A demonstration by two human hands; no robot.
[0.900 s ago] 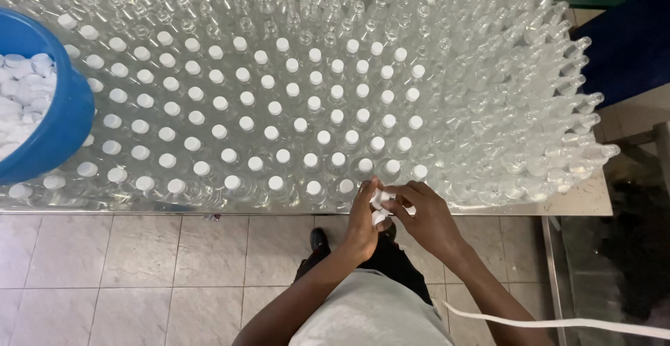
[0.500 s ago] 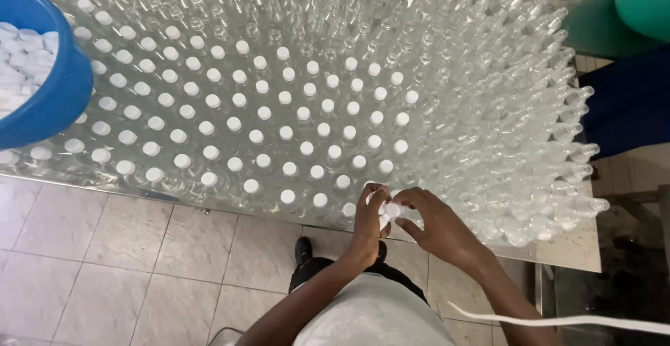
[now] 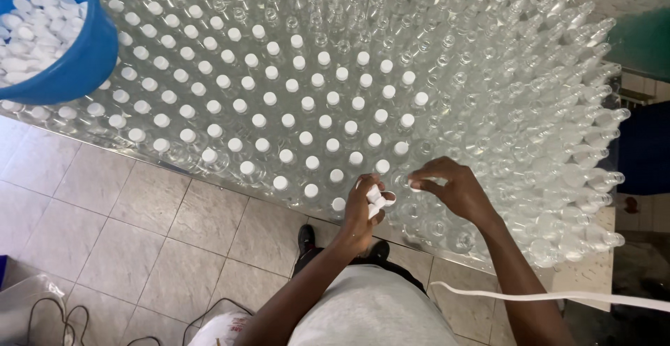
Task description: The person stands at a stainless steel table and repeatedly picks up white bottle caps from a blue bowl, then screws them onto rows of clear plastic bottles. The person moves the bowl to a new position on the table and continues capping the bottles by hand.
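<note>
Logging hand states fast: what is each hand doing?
Left hand: closed on white caps.
Right hand: fingers pinched at a bottle's mouth; contents unclear.

R hand (image 3: 453, 191) moved off L hand (image 3: 363, 210)

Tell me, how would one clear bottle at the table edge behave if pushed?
The bottle looks empty, thin and clear, so probably very light. Tall and narrow, it would likely tip easily. Packed neighbours may hold it up, but the open floor side gives no support.
</note>
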